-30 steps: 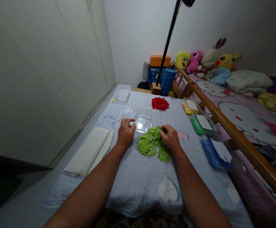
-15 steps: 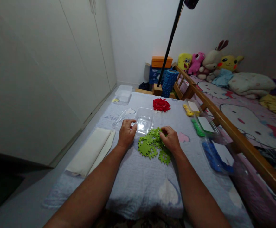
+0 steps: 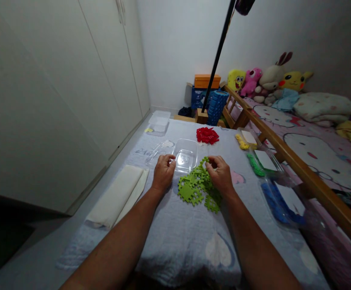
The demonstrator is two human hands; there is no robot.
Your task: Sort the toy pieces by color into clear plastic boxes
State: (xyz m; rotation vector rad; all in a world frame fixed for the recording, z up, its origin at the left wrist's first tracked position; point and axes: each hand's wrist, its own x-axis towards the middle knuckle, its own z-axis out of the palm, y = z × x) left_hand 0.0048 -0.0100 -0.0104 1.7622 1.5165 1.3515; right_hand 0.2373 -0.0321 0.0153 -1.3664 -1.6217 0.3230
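My left hand point(image 3: 164, 172) is at the left side of a clear plastic container point(image 3: 185, 156), its fingers and thumb closed on the near left rim. My right hand point(image 3: 220, 171) pinches a small green gear-shaped plastic piece point(image 3: 204, 160) between thumb and fingers, lifted over the right end of a heap. That heap of flat, toothed green pieces point(image 3: 188, 190) lies on the cloth between my forearms, just in front of the container. A transparent lid point(image 3: 156, 154) rests left of the container, partly behind my left hand.
Red pieces point(image 3: 207, 135) are piled at the far side. Along the right edge stand containers of yellow point(image 3: 242, 141), green point(image 3: 255, 164) and blue pieces point(image 3: 279, 203). Another clear container point(image 3: 158, 123) sits far left. A folded cream cloth point(image 3: 116, 196) lies left. A wooden bed rail point(image 3: 287, 161) borders the right.
My right hand has risen slightly from the green heap with a green piece now showing at its fingertips. My left hand stays at the container. The view has shifted slightly.
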